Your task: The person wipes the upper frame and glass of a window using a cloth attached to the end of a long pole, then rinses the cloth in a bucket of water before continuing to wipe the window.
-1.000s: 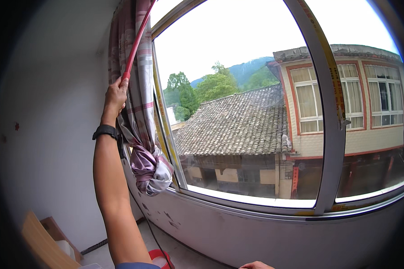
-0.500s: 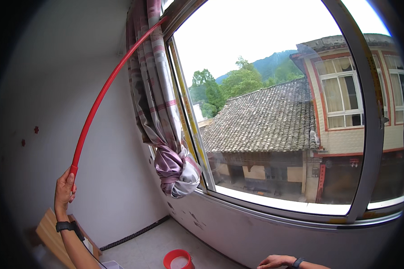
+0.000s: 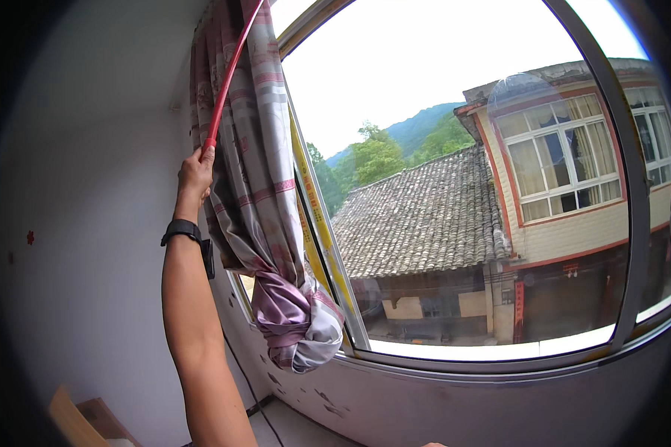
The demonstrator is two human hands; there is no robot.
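Note:
My left hand [image 3: 194,177] is raised, its fingers wrapped round the lower end of a long, thin red pole [image 3: 230,74]. From my grip the pole slants up and right, passing in front of the curtain, and leaves the picture at the top edge, so its far tip is hidden. The curtain [image 3: 257,160], grey and mauve with pink bands, hangs gathered beside the window. Its bottom is tied into a big knot [image 3: 283,309]. Of my right hand [image 3: 434,445] only a sliver shows at the lower edge; its fingers are out of sight.
A large sliding window [image 3: 492,365] with a metal frame fills the right side, a tiled roof and a building beyond it. The white wall [image 3: 89,298] stands at left. Wooden boards [image 3: 89,421] lean at the lower left. A dark cable [image 3: 250,380] hangs near the floor.
My left hand has moved up and right with the red pole, whose tip has gone out of view at the top. My right hand has dropped nearly out of the picture. The view has shifted.

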